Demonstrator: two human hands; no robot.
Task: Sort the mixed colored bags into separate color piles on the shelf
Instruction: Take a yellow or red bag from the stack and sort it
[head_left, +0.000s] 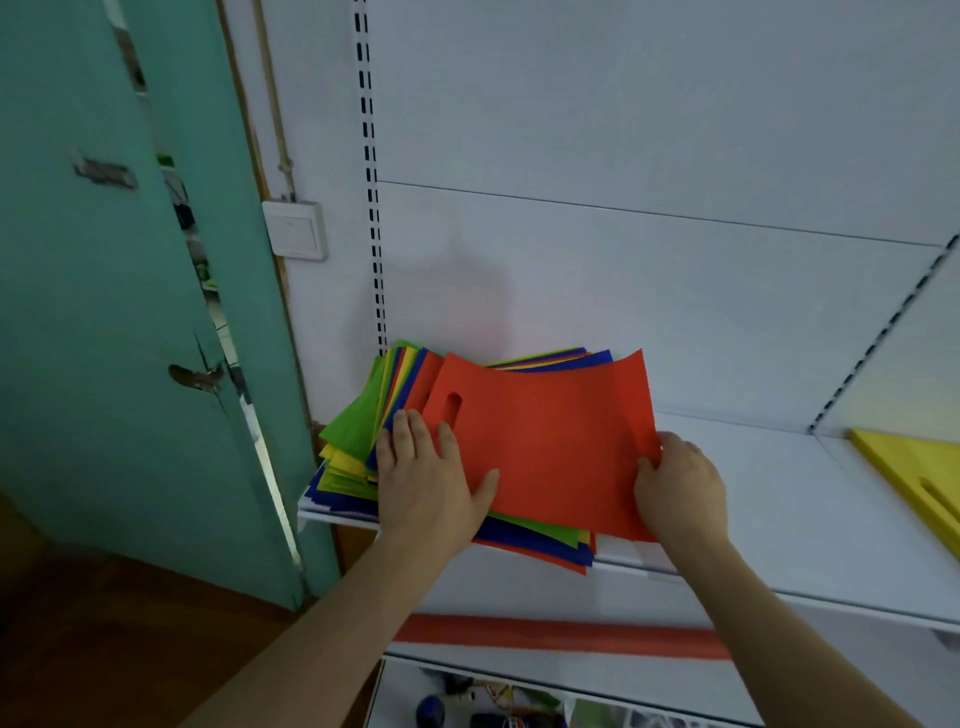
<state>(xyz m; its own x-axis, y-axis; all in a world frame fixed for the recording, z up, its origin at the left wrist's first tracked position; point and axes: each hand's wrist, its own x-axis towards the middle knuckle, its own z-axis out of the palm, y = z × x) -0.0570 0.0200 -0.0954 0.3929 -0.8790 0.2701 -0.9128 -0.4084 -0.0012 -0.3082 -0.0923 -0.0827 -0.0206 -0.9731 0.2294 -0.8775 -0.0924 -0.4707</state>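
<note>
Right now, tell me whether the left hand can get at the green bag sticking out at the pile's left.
Probably yes: the left hand rests flat on the pile, and the green bag lies uncovered just beside it.

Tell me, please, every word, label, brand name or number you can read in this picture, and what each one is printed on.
No readable text anywhere.
Red bag, mixed stack and yellow bag: plain colour, nothing printed.
Wall switch: blank.
Items on the lower shelf: they may carry labels, but they are too small and blurred to read.
</note>
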